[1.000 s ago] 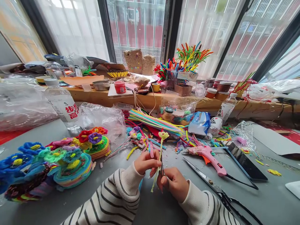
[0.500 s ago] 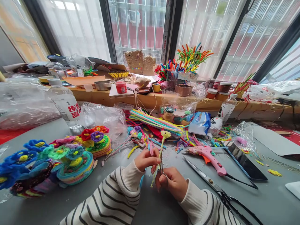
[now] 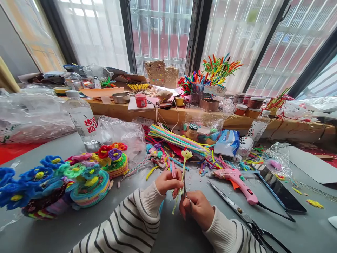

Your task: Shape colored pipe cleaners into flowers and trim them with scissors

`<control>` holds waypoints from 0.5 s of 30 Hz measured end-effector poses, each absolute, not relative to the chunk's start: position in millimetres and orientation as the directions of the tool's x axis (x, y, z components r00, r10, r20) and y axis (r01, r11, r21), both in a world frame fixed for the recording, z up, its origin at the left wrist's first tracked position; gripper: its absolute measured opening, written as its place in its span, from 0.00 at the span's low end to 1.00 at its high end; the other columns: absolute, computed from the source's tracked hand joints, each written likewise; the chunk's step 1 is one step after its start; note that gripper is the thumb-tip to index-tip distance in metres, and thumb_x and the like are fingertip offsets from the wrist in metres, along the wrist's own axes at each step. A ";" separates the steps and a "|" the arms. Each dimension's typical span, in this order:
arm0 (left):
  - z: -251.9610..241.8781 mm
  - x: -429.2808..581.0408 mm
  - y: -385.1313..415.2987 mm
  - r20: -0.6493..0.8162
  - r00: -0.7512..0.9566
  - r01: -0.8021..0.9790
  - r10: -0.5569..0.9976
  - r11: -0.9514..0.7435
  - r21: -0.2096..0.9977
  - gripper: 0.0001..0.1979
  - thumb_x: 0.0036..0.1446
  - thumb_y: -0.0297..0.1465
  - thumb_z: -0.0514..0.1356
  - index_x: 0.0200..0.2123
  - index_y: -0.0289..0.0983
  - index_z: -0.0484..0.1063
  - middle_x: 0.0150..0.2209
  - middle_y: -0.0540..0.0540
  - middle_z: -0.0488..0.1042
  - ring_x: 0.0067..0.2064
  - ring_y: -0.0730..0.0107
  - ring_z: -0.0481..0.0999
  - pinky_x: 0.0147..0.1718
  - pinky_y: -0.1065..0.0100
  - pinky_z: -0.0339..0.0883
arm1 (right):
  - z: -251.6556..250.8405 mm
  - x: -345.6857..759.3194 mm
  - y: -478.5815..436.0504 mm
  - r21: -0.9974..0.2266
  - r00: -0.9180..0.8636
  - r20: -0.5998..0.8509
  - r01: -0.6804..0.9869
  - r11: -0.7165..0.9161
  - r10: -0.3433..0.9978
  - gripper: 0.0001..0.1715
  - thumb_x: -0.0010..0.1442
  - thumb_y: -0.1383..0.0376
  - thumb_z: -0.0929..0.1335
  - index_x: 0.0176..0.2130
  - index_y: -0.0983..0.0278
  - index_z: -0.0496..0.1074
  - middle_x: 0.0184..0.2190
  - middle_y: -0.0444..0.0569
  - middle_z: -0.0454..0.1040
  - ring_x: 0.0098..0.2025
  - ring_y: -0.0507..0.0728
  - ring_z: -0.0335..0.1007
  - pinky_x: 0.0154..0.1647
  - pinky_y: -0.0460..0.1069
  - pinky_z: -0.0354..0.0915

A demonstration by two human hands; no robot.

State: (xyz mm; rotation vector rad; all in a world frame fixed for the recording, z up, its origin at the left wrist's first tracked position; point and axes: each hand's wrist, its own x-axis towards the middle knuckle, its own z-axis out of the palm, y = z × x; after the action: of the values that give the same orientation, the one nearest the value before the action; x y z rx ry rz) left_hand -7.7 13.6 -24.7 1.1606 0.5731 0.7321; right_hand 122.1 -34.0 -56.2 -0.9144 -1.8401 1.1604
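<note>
My left hand [image 3: 170,182] pinches the stem of a small pale yellow fuzzy flower [image 3: 186,154], which stands nearly upright with its stem hanging below the fingers. Closed around the handles of small scissors [image 3: 184,186] is my right hand [image 3: 198,207], and the blades lie along the stem beside the left fingertips. Large black-handled scissors [image 3: 239,211] rest on the table to the right, near a pink glue gun [image 3: 239,181]. Left of my hands stand colourful fuzzy flowers [image 3: 39,174] on round coiled bases [image 3: 91,189].
A bundle of pastel pipe cleaners [image 3: 179,140] lies behind my hands. A dark tablet [image 3: 281,189] is at the right. Water bottles [image 3: 82,119] and plastic bags [image 3: 121,137] stand along the back, below a wooden ledge [image 3: 163,114] with jars and pipe cleaners.
The whole view has shifted, so things appear slightly further right and lower. The small scissors now point more upright beside the stem. Both hands keep their hold.
</note>
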 end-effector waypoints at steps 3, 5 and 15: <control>-25.1 -7.4 14.3 -0.031 0.641 -0.230 0.767 0.230 0.946 0.08 0.34 0.28 0.58 0.15 0.34 0.58 0.07 0.56 0.61 0.08 0.82 0.57 0.08 0.78 0.48 | -57.3 121.7 -32.5 -0.925 -0.432 0.223 0.189 0.329 0.874 0.38 0.49 0.42 0.52 0.09 0.67 0.60 0.09 0.44 0.57 0.15 0.48 0.55 0.19 0.44 0.52; -25.4 -7.3 14.4 -0.031 0.632 -0.238 0.774 0.232 0.943 0.08 0.34 0.27 0.58 0.15 0.34 0.59 0.07 0.55 0.61 0.09 0.82 0.58 0.08 0.78 0.48 | -57.9 122.1 -32.2 -0.924 -0.432 0.220 0.196 0.329 0.875 0.38 0.49 0.42 0.53 0.08 0.67 0.60 0.09 0.44 0.58 0.15 0.48 0.55 0.19 0.44 0.52; -26.1 -7.4 13.1 -0.033 0.642 -0.239 0.766 0.240 0.941 0.08 0.35 0.28 0.59 0.16 0.34 0.60 0.08 0.55 0.62 0.10 0.82 0.59 0.09 0.77 0.50 | -54.1 125.0 -34.7 -0.923 -0.450 0.218 0.193 0.333 0.866 0.37 0.49 0.43 0.53 0.10 0.68 0.63 0.10 0.45 0.60 0.16 0.49 0.57 0.20 0.44 0.53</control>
State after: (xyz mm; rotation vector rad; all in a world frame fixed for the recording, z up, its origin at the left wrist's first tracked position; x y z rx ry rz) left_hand -7.4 13.1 -26.1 1.1295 0.5595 0.7381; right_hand 125.0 -34.7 -54.1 -0.9349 -1.8538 1.1437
